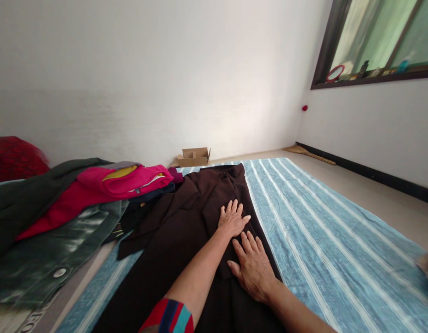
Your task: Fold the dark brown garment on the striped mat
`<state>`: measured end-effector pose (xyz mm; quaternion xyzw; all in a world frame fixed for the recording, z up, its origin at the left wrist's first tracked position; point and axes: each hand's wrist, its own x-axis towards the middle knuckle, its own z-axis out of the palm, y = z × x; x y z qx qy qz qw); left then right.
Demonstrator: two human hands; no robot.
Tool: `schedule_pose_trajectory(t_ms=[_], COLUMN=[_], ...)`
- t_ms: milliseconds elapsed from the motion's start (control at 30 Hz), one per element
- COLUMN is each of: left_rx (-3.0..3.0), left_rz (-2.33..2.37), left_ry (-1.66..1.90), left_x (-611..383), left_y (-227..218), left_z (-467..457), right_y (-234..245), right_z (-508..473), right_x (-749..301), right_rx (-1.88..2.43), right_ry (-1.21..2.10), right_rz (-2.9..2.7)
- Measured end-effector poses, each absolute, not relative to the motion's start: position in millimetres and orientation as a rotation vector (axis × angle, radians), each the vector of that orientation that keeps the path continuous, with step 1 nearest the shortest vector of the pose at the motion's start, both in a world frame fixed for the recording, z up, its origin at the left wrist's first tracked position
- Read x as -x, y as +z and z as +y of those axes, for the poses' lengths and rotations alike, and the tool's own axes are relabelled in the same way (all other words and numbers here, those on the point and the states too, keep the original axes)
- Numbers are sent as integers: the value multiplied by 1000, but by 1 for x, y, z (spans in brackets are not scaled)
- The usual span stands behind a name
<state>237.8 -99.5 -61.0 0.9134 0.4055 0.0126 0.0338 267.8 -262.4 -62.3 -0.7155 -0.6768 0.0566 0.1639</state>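
Observation:
A dark brown garment (pixel 186 217) lies spread lengthwise on a blue striped mat (pixel 314 240). My left hand (pixel 232 217) rests flat on the garment's right half, fingers spread, palm down. My right hand (pixel 253 266) lies flat just nearer to me, close to the garment's right edge, fingers apart and pointing away. Neither hand grips the cloth. A striped red, blue and teal sleeve (pixel 168 317) covers my left upper arm.
A heap of clothes lies at the left: a pink garment (pixel 124 182), dark green ones (pixel 44 259) and a red bundle (pixel 13 157). A cardboard box (pixel 193 157) stands by the far wall. A window (pixel 376 37) is at the upper right, a broom (pixel 309 153) below it.

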Motion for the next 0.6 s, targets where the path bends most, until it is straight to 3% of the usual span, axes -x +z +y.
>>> schedule_pose_trajectory(t_ms=[600], left_rx=[-2799], left_rz=[1239], left_ry=[34], left_x=[-236], left_y=[-58], left_z=[-102], right_y=[-66], right_z=[-264], right_x=[-268], right_rx=[2017], right_ry=[109], right_rz=[-1939])
